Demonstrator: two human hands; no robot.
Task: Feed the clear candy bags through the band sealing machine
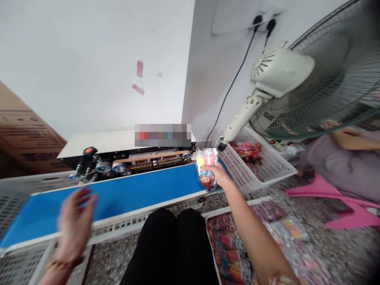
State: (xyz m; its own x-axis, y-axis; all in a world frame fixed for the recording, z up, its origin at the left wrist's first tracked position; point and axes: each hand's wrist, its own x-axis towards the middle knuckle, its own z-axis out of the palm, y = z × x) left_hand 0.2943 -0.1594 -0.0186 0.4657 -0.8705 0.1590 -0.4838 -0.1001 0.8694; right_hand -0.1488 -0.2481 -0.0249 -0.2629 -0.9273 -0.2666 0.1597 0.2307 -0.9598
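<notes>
The right hand reaches toward one o'clock, fingers closed around a small clear plastic packet of colourful items, held upright at the right end of the blue conveyor belt. The left hand, blurred, hovers open and empty over the belt at ten o'clock.

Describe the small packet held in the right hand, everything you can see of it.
The packet is a small clear plastic pouch, glossy, with pastel yellow and pink pieces showing in its upper part and a colourful cartoon print lower down. It stands roughly upright, slightly blurred. The right hand grips its right edge and lower part, holding it at the right end of the blue belt, just in front of the sealing machine. Whether it touches the belt cannot be told.
</notes>
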